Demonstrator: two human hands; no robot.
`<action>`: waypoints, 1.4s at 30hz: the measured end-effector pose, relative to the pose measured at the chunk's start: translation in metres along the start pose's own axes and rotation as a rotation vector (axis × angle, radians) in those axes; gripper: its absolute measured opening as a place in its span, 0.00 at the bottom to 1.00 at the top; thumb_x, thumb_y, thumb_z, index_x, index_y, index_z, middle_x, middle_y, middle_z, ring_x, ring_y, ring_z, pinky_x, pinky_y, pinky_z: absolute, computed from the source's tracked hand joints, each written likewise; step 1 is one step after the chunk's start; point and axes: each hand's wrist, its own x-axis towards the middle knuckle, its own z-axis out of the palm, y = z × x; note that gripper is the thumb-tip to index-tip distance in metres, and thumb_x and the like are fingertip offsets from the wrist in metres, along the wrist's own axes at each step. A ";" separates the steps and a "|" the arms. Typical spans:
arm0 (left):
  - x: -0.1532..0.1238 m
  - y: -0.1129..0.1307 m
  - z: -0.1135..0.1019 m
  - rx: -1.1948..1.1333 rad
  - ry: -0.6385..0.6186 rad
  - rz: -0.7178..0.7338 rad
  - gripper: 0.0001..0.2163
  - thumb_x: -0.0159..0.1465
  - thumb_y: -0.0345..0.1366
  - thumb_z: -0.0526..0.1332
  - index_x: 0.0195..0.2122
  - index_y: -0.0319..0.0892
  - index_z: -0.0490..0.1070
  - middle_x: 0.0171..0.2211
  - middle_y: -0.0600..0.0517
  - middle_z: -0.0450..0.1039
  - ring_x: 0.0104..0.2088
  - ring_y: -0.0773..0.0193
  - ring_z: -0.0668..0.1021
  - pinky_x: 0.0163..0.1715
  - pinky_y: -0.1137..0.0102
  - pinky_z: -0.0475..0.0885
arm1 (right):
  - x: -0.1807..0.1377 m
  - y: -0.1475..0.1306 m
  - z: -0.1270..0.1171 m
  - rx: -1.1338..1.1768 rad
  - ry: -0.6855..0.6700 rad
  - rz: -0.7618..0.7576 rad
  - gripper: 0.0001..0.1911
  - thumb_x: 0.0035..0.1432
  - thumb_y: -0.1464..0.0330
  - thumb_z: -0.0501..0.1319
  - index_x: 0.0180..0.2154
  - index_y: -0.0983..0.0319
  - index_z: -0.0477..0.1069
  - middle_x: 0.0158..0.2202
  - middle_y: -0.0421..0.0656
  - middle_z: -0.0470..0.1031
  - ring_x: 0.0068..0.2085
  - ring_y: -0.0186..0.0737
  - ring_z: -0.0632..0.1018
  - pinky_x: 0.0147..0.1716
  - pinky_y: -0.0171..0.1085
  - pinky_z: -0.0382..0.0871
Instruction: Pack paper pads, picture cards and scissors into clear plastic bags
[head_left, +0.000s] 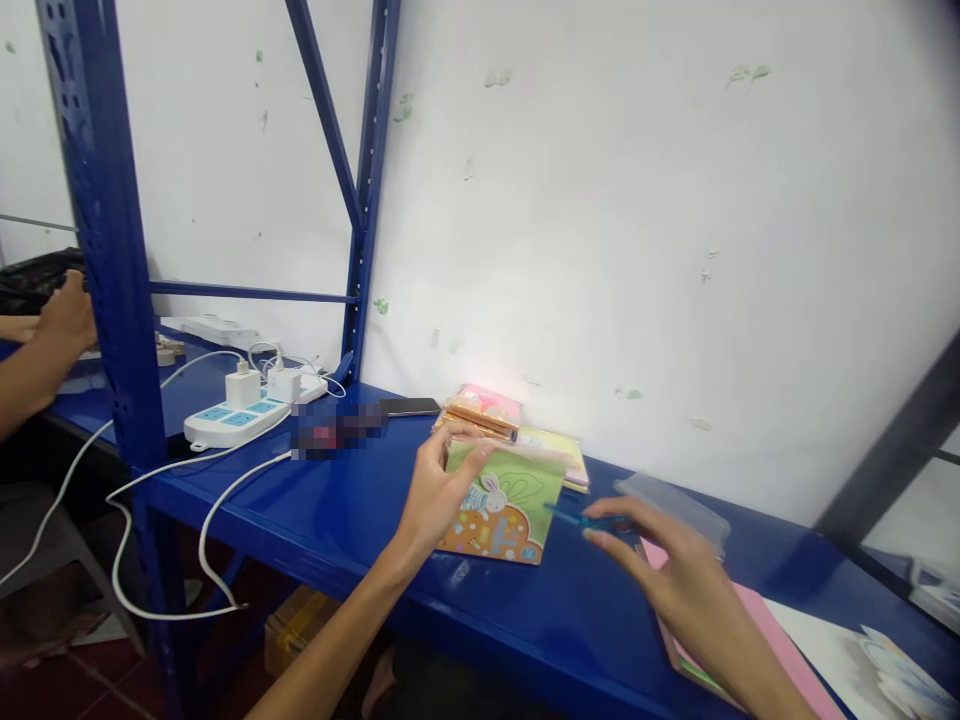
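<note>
My left hand (441, 490) grips the top edge of a square green card (491, 515) printed with a white bunny and an orange, dotted egg. The card stands tilted on the blue table, facing me. To its right, my right hand (671, 565) pinches a slim, blue, pointed tool (574, 516). Its tip is by the card's right edge; whether it touches cannot be made out. Behind the card lie a wrapped pink and orange stack (484, 408) and a yellowish stack (574, 462). A clear plastic sleeve (675, 505) is beyond my right hand.
A white power strip (240, 418) with chargers and loose cables sits on the left, near a phone (409, 406). Pink sheets (784, 650) and white paper (817, 645) lie at right. A blue rack post (112, 250) stands left; another person's hand (69, 315) is beyond it.
</note>
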 end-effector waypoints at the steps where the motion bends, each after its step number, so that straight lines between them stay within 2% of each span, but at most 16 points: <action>1: 0.000 0.001 -0.001 0.010 -0.010 -0.003 0.12 0.58 0.42 0.69 0.39 0.43 0.73 0.38 0.51 0.75 0.36 0.59 0.76 0.35 0.69 0.70 | 0.001 -0.003 0.003 -0.031 -0.052 -0.053 0.10 0.63 0.56 0.64 0.42 0.53 0.79 0.45 0.41 0.83 0.47 0.49 0.82 0.47 0.42 0.76; 4: 0.001 0.002 -0.002 0.029 -0.047 -0.023 0.13 0.56 0.39 0.70 0.40 0.43 0.72 0.36 0.51 0.75 0.34 0.60 0.76 0.34 0.69 0.70 | 0.012 -0.010 0.014 -0.060 -0.071 -0.155 0.10 0.69 0.61 0.57 0.45 0.52 0.76 0.48 0.43 0.81 0.48 0.48 0.82 0.47 0.43 0.76; 8: 0.003 0.004 -0.005 0.018 -0.095 -0.055 0.15 0.56 0.38 0.70 0.43 0.43 0.71 0.36 0.51 0.76 0.34 0.59 0.77 0.34 0.68 0.72 | 0.031 -0.017 0.021 -0.039 0.046 -0.141 0.15 0.69 0.61 0.57 0.54 0.53 0.71 0.44 0.43 0.83 0.40 0.46 0.85 0.41 0.41 0.77; 10: 0.003 0.004 -0.006 0.007 -0.116 -0.070 0.16 0.56 0.37 0.70 0.43 0.44 0.70 0.37 0.51 0.76 0.34 0.59 0.78 0.35 0.67 0.72 | 0.037 -0.020 0.023 -0.007 0.113 -0.121 0.19 0.68 0.61 0.59 0.58 0.52 0.67 0.42 0.42 0.83 0.40 0.46 0.85 0.40 0.41 0.77; 15: 0.005 0.003 -0.008 -0.013 -0.165 -0.101 0.18 0.54 0.36 0.70 0.46 0.44 0.69 0.42 0.50 0.77 0.35 0.59 0.79 0.36 0.67 0.73 | 0.040 -0.023 0.031 0.022 0.322 -0.110 0.16 0.66 0.59 0.61 0.54 0.53 0.71 0.44 0.44 0.83 0.45 0.48 0.84 0.42 0.42 0.77; 17: 0.006 0.003 -0.009 -0.018 -0.184 -0.109 0.20 0.54 0.36 0.71 0.47 0.44 0.70 0.44 0.49 0.77 0.38 0.58 0.80 0.37 0.67 0.74 | 0.041 -0.022 0.033 0.033 0.364 -0.099 0.16 0.65 0.59 0.62 0.53 0.54 0.72 0.44 0.45 0.83 0.45 0.49 0.84 0.41 0.42 0.77; 19: 0.006 0.003 -0.010 -0.024 -0.203 -0.115 0.21 0.54 0.36 0.71 0.48 0.44 0.70 0.46 0.48 0.77 0.40 0.57 0.80 0.38 0.67 0.74 | 0.043 -0.022 0.033 0.056 0.333 -0.104 0.17 0.65 0.59 0.62 0.54 0.54 0.71 0.42 0.45 0.83 0.44 0.49 0.84 0.40 0.42 0.76; 23: 0.005 0.002 -0.011 -0.051 -0.236 -0.101 0.20 0.55 0.37 0.72 0.48 0.44 0.70 0.49 0.47 0.77 0.46 0.53 0.80 0.41 0.66 0.74 | 0.050 -0.026 0.031 0.011 0.124 -0.188 0.15 0.67 0.63 0.60 0.55 0.53 0.71 0.42 0.43 0.83 0.41 0.45 0.83 0.41 0.41 0.74; 26: 0.005 0.002 -0.011 -0.055 -0.254 -0.078 0.20 0.56 0.38 0.72 0.48 0.45 0.71 0.48 0.47 0.77 0.46 0.54 0.80 0.42 0.66 0.74 | 0.056 -0.035 0.029 -0.029 -0.018 -0.264 0.15 0.68 0.66 0.58 0.55 0.52 0.72 0.40 0.41 0.82 0.38 0.43 0.81 0.38 0.39 0.73; 29: 0.005 0.002 -0.011 -0.047 -0.265 -0.053 0.19 0.58 0.37 0.71 0.49 0.45 0.71 0.48 0.48 0.77 0.47 0.55 0.79 0.44 0.66 0.73 | 0.062 -0.046 0.030 -0.043 -0.104 -0.328 0.17 0.68 0.67 0.58 0.56 0.50 0.72 0.40 0.39 0.82 0.37 0.42 0.81 0.38 0.39 0.73; 32: 0.004 0.004 -0.011 -0.049 -0.265 -0.040 0.18 0.58 0.37 0.71 0.48 0.44 0.71 0.46 0.49 0.77 0.46 0.56 0.78 0.43 0.67 0.73 | 0.064 -0.053 0.031 -0.076 -0.116 -0.350 0.18 0.68 0.70 0.57 0.56 0.49 0.73 0.40 0.39 0.82 0.37 0.41 0.81 0.40 0.40 0.72; 37: 0.003 0.005 -0.009 -0.051 -0.260 -0.032 0.17 0.58 0.36 0.70 0.47 0.43 0.71 0.45 0.48 0.77 0.45 0.56 0.78 0.43 0.67 0.73 | 0.061 -0.055 0.027 -0.069 -0.100 -0.319 0.18 0.69 0.68 0.58 0.57 0.49 0.73 0.33 0.37 0.80 0.29 0.38 0.78 0.35 0.38 0.72; 42: 0.004 0.003 -0.009 -0.044 -0.253 -0.015 0.17 0.58 0.36 0.70 0.47 0.44 0.71 0.46 0.48 0.78 0.45 0.55 0.79 0.43 0.66 0.73 | 0.057 -0.050 0.016 -0.003 -0.042 -0.240 0.16 0.69 0.65 0.58 0.56 0.52 0.73 0.38 0.40 0.81 0.26 0.36 0.76 0.28 0.36 0.69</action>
